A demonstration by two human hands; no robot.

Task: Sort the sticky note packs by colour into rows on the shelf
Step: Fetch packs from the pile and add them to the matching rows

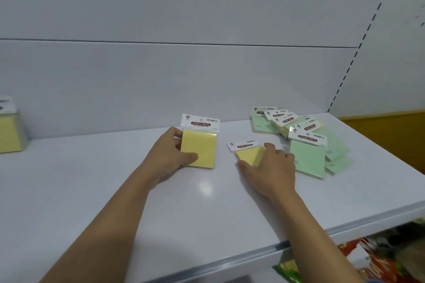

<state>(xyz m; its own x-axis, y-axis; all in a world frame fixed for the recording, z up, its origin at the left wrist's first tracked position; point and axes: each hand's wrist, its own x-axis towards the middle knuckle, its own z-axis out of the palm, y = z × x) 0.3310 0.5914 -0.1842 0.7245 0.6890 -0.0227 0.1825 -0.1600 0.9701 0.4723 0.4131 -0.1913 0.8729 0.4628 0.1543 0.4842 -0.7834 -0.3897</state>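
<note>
Right, both bare arms reach in over the white shelf [92, 190]. The left hand [171, 155] grips a yellow sticky note pack [200, 149] by its left edge, thumb pressed on the front near the bottom corner, fingers curled behind, and the pack stands tilted up off the shelf with its white header card topmost. Just to the right of it, the right hand [269, 167] covers a second yellow pack [249, 153] that lies flat on the shelf; thumb at the pack's near corner, fingers draped over its right side, so the hand is closing around it, though I cannot tell whether it is lifted at all. The two yellow packs sit near each other but apart.

Further right, close to the right hand, a loose heap of green packs [308, 158] sprawls toward the shelf's right end, overlapping one another at mixed angles, and a strip of yellow shows between some of them near the back. At the far left edge of the view, well apart from the hands, a stack of yellow packs [9, 131] stands against the white back panel [184, 76]. Below the shelf's front lip, at lower right, colourful packaged goods [379, 257] show, too blurred to make out.
</note>
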